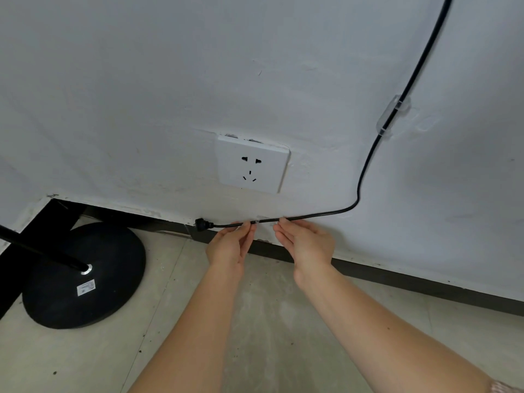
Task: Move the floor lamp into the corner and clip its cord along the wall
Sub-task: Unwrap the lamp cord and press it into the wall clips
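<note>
Hands, left (228, 246) and right (306, 243), pinch the cord (365, 165) below the socket (252, 163); uneven pressure could pop the clip (256, 221) loose.

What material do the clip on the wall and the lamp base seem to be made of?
Clip: seemingly clear plastic, glossy; the wall and the black cord show through it. Lamp base: a black matte disc, perhaps painted metal; the coating hides the material. A shiny silver ring sits at the pole's foot.

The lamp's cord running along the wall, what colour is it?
Black. The cord shows best in the head view, dark against the white wall.
</note>
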Action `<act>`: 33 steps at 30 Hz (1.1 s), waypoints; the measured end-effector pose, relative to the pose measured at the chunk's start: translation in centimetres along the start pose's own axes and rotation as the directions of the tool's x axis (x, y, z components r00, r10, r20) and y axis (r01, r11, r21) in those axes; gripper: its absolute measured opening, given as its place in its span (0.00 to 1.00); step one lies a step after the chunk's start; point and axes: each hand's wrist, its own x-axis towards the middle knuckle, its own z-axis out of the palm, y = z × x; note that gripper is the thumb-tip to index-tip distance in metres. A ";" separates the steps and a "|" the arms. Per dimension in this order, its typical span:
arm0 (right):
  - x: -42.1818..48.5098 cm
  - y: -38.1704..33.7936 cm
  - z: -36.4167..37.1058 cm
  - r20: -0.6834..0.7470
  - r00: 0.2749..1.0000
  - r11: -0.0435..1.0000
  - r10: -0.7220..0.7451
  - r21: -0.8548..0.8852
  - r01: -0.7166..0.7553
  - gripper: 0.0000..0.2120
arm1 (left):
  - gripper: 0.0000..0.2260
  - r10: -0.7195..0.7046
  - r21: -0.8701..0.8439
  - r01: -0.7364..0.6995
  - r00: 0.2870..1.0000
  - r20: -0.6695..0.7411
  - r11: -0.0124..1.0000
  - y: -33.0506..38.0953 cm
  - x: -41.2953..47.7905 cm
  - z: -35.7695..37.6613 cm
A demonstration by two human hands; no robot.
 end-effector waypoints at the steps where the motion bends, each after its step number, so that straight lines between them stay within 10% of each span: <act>1: 0.0 0.1 0.1 -0.005 1.000 1.000 -0.002 0.004 0.002 0.06 | 0.13 0.001 -0.001 -0.001 1.000 -0.003 1.000 0.0 0.0 0.1; 15: 0.7 0.6 -0.5 -0.092 0.988 0.974 -0.120 -0.202 0.099 0.06 | 0.04 0.127 0.339 -0.109 0.991 -0.031 0.935 -0.5 0.2 0.3; 33: 0.1 0.6 -0.4 -0.023 0.990 0.941 -0.139 -0.313 0.125 0.06 | 0.08 -0.092 0.388 0.059 0.993 0.068 0.920 -0.2 0.3 0.0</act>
